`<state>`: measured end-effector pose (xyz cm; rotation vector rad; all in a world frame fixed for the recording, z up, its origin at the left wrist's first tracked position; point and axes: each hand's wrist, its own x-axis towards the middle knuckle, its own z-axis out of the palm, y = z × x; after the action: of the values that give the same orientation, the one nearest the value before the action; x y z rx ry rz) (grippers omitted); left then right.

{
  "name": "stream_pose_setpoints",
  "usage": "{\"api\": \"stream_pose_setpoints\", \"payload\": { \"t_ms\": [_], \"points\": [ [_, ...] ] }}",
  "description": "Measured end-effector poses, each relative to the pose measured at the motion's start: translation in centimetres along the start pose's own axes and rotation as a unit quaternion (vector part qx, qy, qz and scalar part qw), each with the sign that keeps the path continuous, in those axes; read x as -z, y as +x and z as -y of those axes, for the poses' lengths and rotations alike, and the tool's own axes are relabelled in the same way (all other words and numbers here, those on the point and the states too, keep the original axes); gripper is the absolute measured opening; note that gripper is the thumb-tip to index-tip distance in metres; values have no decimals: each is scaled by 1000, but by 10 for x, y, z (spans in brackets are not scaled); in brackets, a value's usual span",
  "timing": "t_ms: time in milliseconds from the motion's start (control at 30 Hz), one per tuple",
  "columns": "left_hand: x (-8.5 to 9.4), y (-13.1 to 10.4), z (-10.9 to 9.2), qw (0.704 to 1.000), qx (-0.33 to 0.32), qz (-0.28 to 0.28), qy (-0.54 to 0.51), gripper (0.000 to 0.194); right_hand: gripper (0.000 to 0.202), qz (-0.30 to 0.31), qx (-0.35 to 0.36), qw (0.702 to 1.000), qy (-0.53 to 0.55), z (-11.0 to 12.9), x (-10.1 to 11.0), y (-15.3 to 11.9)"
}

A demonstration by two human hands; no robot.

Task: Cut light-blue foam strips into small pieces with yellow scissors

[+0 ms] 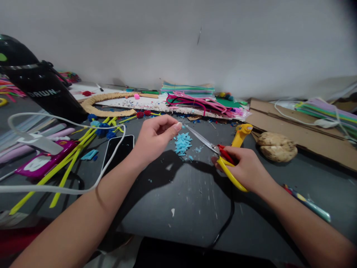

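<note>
My right hand (241,165) grips the yellow and red handles of a pair of scissors (205,141), whose blades point up and left. Just left of the blade tips, my left hand (160,136) has thumb and fingertips pinched together; a tiny pale bit shows at the fingertips, too small to name. Below the blades lies a small heap of cut light-blue pieces (183,144) on the dark grey table (189,201).
A black bottle (47,89), a phone (118,149), yellow strips (67,158) and a white cable (111,158) lie left. Behind are a tan ring (92,104) and pink strips (195,102). Right are a yellow glue gun (240,136), a pale lump (277,146) and cardboard (315,134).
</note>
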<state>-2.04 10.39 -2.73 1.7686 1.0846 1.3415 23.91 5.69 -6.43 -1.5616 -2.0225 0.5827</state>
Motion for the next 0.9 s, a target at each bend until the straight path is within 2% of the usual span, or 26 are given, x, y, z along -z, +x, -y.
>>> {"api": "stream_pose_setpoints", "payload": {
  "t_ms": [400,667,900],
  "points": [
    [0,-1,2,1000,-6,4,10,18,27,-20,22,999,-38,-2,0,0],
    [1,-2,2,999,-19,8,37,19,27,-19,3,1000,17,-1,2,-2],
    [2,-2,0,999,-24,10,44,19,29,-17,12,1000,-5,0,2,-1]
  ]
}}
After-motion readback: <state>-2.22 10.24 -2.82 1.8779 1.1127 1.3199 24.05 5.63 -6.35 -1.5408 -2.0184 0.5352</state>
